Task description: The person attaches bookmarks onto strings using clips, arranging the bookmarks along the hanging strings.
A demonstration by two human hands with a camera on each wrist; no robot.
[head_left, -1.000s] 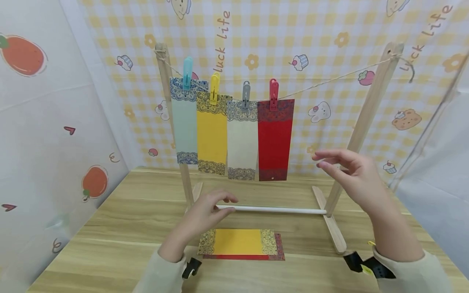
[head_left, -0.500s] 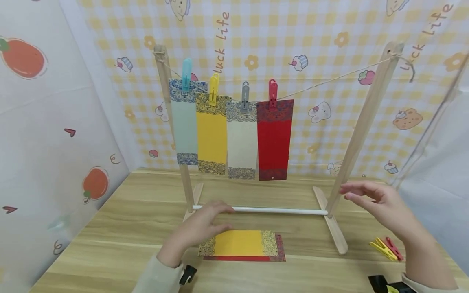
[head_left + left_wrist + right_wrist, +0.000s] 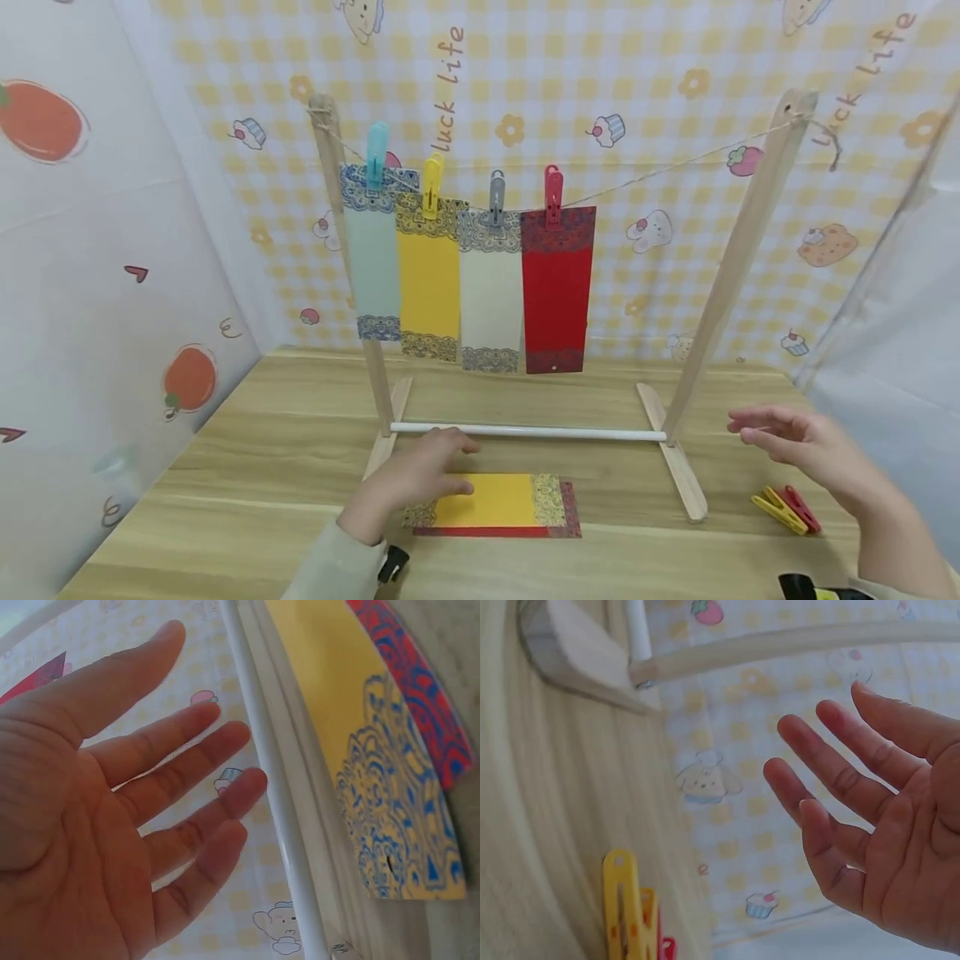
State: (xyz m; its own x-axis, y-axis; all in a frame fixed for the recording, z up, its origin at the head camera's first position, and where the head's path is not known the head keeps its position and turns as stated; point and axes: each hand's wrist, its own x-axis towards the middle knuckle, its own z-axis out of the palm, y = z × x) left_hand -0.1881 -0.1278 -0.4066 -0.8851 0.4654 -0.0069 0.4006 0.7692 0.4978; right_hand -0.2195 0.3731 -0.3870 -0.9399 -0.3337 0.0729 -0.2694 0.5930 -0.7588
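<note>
On the table [image 3: 247, 508], before a wooden rack: one loose yellow card [image 3: 502, 500], lying flat crosswise, patterned at the ends; beneath it, one loose red card [image 3: 570, 512], showing along the near edge and right end. Left hand [image 3: 420, 475]: over the left end of that pair, thumb and fingers spread and slightly bent, holding nothing; it appears to be just above the card, though the head view does not settle whether they touch. Right hand [image 3: 802, 446]: outside the right post [image 3: 720, 308], fingers loosely bent and apart, palm bare, holding nothing. Near it on the table, side by side: one loose yellow peg [image 3: 787, 514], one loose red peg [image 3: 802, 508]. On the string [image 3: 660, 176] between the posts, left to right: pale green card [image 3: 372, 271] under a blue peg [image 3: 377, 154]; yellow card [image 3: 429, 283], yellow peg [image 3: 432, 183]; cream card [image 3: 491, 296], grey peg [image 3: 496, 198]; red card [image 3: 557, 300], red peg [image 3: 553, 196]. Low between the posts, one white rod [image 3: 525, 431]. Behind, one yellow-checked cloth [image 3: 555, 50] with printed cakes and flowers.
</note>
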